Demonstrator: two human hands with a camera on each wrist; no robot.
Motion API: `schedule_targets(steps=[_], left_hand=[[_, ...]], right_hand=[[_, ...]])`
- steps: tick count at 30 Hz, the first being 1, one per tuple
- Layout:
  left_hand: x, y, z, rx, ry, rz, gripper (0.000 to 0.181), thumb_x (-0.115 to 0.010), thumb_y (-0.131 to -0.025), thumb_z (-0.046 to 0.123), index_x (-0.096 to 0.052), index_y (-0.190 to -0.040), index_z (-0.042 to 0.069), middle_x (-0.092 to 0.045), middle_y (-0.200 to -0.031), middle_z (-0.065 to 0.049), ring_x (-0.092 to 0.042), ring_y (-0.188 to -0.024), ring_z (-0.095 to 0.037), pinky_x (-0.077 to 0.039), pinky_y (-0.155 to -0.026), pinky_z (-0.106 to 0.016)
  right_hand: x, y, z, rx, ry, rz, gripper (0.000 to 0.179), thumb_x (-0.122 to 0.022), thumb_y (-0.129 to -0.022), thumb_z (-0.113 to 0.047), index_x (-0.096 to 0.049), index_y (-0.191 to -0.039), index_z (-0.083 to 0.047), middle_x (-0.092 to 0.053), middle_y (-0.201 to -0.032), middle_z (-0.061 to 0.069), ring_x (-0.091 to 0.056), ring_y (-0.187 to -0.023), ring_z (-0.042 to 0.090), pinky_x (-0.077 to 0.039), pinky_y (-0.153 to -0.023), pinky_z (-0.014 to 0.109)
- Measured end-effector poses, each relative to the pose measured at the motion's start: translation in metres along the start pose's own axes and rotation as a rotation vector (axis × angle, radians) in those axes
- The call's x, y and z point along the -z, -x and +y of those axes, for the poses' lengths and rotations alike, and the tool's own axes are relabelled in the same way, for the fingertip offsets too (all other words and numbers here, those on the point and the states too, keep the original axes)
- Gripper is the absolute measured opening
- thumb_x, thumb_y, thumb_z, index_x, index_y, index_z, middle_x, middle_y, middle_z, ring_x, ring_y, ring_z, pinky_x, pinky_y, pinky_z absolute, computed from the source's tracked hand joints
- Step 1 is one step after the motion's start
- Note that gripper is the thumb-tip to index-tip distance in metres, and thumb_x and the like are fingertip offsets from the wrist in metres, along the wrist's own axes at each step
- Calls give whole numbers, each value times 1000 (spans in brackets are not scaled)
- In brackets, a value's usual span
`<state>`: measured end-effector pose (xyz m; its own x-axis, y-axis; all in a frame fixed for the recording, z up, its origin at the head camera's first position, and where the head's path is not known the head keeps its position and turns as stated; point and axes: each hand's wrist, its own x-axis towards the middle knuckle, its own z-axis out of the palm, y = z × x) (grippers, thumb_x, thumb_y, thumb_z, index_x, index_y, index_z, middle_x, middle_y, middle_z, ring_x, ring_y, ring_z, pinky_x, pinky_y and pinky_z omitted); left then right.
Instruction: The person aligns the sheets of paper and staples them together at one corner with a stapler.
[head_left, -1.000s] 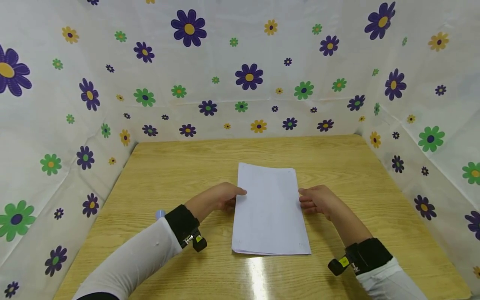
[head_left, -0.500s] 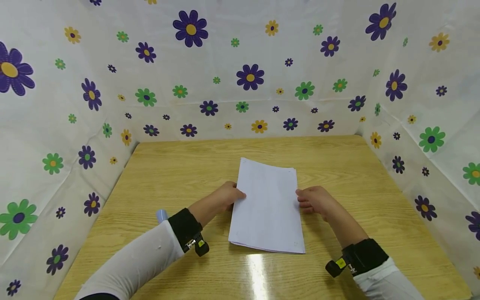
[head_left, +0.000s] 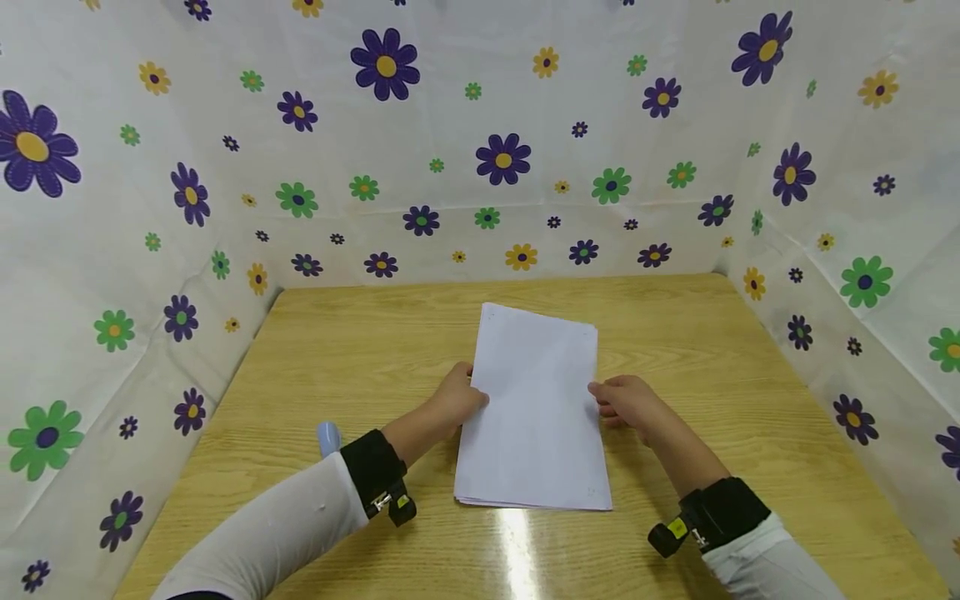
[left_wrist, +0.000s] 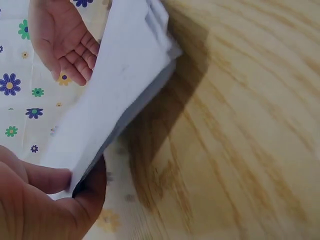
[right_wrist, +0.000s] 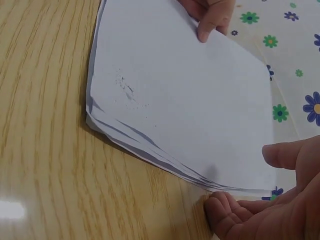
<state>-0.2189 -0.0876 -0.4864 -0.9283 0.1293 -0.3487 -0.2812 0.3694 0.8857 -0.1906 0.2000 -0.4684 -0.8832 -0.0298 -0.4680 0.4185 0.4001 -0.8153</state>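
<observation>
A stack of white paper sheets [head_left: 536, 417] stands in front of me, its left side raised off the table in the left wrist view. My left hand [head_left: 456, 398] pinches the stack's left edge, thumb on top and fingers underneath. At the opposite edge is my right hand [head_left: 628, 402]. In the right wrist view the right thumb [right_wrist: 282, 155] is above the sheets and the curved fingers [right_wrist: 227, 212] are below their edge, with a gap between. Small dark marks show near one corner of the top sheet, and the sheet edges are slightly uneven.
A light-blue rounded object [head_left: 328, 437] lies on the wooden table [head_left: 360, 333], partly hidden by my left sleeve. Flower-patterned white sheeting [head_left: 420, 167] stands around the table's back and sides. A bright reflection marks the table's near part.
The stack's far edge has shifted away and now slants, its left corner farther than its right. My right hand has moved slightly left toward the paper; the left hand keeps its pinch.
</observation>
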Motion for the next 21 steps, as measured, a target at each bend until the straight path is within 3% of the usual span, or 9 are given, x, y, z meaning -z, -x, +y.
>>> schedule_targets(steps=[3, 7, 11, 16, 21], left_hand=[[3, 3, 1, -39, 34, 13, 56, -56, -98, -4, -34, -150, -1, -51, -138, -24, -58, -120, -38, -50, -97, -51], [8, 6, 5, -82, 76, 38, 49, -55, -100, 0, -38, -147, 2, -58, -127, -22, -64, -107, -33, -53, -85, -43], [15, 10, 13, -143, 88, 78, 45, -54, -101, 2, -40, -144, 3, -60, -126, -23, -65, -109, -34, -55, -86, -46], [23, 18, 30, -255, 77, 165, 45, -56, -101, 2, -45, -145, 3, -60, -136, -22, -61, -122, -35, -52, -99, -54], [35, 32, 50, -406, 95, 244, 37, -56, -100, 0, -50, -137, 1, -60, -136, -18, -59, -124, -32, -48, -103, -52]], right_hand=[[-2, -1, -2, 14, -11, 3, 67, -52, -107, -35, -34, -151, 13, -52, -134, 25, -55, -110, 29, -54, -94, 40], [-6, -4, -6, 100, -74, -1, 64, -48, -109, -31, -30, -155, 10, -46, -149, 27, -53, -130, 38, -48, -106, 48], [-12, -4, -16, 210, -151, 17, 56, -44, -110, -24, -33, -154, 9, -41, -155, 27, -44, -142, 40, -40, -114, 54], [-18, 2, -36, 334, -172, 149, 50, -43, -110, -23, -41, -150, 8, -49, -149, 24, -48, -135, 36, -39, -114, 55], [-21, 14, -60, 483, -179, 268, 41, -45, -110, -21, -49, -141, 6, -57, -139, 22, -55, -122, 32, -46, -103, 51]])
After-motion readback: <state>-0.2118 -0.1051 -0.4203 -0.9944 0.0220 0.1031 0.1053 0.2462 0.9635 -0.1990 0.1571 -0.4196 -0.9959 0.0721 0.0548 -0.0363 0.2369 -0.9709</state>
